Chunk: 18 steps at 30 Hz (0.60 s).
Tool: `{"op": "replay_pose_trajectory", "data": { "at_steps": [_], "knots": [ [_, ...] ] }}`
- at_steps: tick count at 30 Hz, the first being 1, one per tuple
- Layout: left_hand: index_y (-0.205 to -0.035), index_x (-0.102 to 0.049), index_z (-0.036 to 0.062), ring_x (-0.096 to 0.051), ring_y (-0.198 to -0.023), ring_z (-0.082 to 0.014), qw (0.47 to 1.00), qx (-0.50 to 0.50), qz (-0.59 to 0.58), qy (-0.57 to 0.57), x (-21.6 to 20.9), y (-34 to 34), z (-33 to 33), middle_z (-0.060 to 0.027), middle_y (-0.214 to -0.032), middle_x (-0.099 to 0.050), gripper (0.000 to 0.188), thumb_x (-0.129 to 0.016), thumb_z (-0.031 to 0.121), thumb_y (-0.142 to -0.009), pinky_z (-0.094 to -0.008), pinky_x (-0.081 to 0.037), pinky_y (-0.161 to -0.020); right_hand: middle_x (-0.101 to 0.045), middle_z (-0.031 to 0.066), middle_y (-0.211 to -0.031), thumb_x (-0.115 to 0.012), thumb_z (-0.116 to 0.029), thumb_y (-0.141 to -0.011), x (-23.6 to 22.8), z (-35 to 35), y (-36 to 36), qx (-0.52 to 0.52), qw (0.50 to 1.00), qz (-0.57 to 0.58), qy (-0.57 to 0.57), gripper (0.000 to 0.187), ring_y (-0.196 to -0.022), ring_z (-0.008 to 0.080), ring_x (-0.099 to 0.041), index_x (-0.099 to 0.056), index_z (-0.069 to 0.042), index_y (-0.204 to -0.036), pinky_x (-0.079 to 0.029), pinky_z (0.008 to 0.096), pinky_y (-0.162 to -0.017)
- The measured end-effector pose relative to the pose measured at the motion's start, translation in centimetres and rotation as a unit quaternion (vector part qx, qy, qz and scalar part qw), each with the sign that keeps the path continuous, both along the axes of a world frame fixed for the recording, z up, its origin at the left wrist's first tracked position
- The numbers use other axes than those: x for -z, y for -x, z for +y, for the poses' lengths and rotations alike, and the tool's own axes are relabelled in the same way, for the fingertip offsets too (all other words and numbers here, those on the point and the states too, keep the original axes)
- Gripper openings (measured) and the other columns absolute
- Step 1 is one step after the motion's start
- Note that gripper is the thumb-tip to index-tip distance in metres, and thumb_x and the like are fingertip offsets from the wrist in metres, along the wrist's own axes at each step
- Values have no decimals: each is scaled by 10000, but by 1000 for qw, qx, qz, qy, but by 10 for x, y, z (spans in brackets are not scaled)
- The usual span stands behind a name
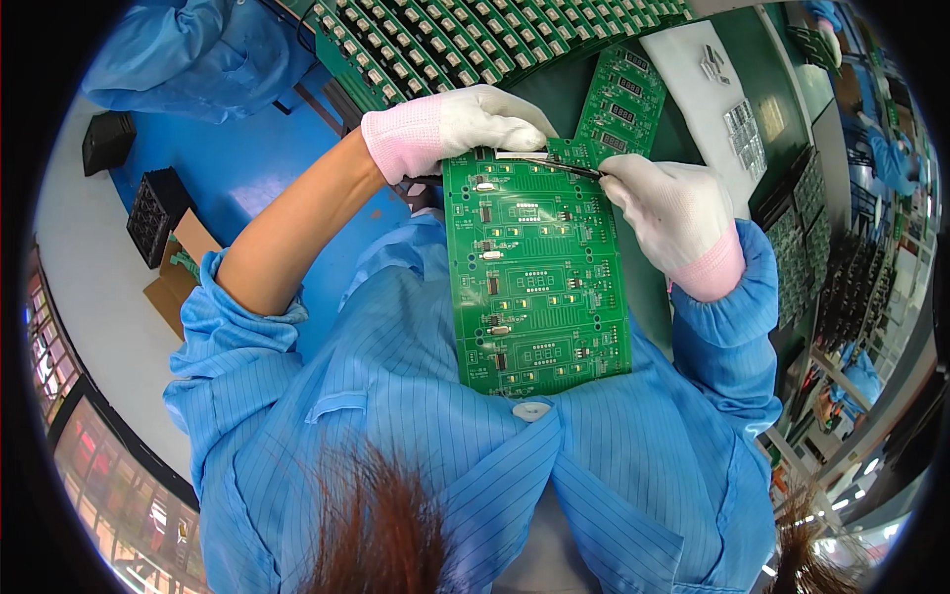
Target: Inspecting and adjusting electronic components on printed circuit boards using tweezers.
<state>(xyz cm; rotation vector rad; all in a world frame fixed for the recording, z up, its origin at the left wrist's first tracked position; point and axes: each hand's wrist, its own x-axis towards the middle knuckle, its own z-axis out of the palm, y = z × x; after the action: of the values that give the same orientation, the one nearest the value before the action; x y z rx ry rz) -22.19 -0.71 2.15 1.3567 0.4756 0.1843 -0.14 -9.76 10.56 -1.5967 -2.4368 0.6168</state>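
Observation:
A long green circuit board [539,317] stands in front of my chest, its near end against my blue coat. My left hand [485,121], in a white glove with a pink cuff, is closed over the far left edge of the board. Between the gloved fingers of my right hand [678,213] is a pair of dark, thin tweezers [574,168]. Its tips point left across the board's far end, close to a narrow white strip [522,154] beside my left fingertips. Whether the tips touch that strip I cannot tell. Silver crystals and outlined digit spots repeat down the board.
Ahead are many green boards in rows with white connectors [445,40]. Another board with black digit displays [623,99] lies past my right hand. A white sheet [698,79] carries loose display parts [744,137]. Black crates [156,218] stand at left; another person's blue sleeve [198,54] is far left.

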Motion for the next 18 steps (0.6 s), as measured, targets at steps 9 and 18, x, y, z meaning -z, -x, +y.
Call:
{"op": "replay_pose_trajectory", "data": {
  "at_steps": [9, 18],
  "knots": [
    [-1038, -625, -14, -530, -760, -95, 1000, 12, -10, -11, 1, -2, -1, -47, -889, -615, 534, -562, 481, -846, -211, -413, -666, -576, 62, -621, -584, -202, -818, 10, 5, -12, 17, 994, 75, 75, 135, -501, 258, -520, -596, -77, -865, -405, 335, -496],
    [-1039, -624, -16, -529, -759, -93, 1000, 2, 5, -9, -5, -3, -1, -48, -887, -619, 526, -558, 470, -850, -208, -414, -669, -536, 67, -599, -626, -128, -790, -2, -8, -6, -52, 992, -51, -100, 146, -483, 231, -488, -612, -51, -914, -388, 321, -474]
  ]
}}
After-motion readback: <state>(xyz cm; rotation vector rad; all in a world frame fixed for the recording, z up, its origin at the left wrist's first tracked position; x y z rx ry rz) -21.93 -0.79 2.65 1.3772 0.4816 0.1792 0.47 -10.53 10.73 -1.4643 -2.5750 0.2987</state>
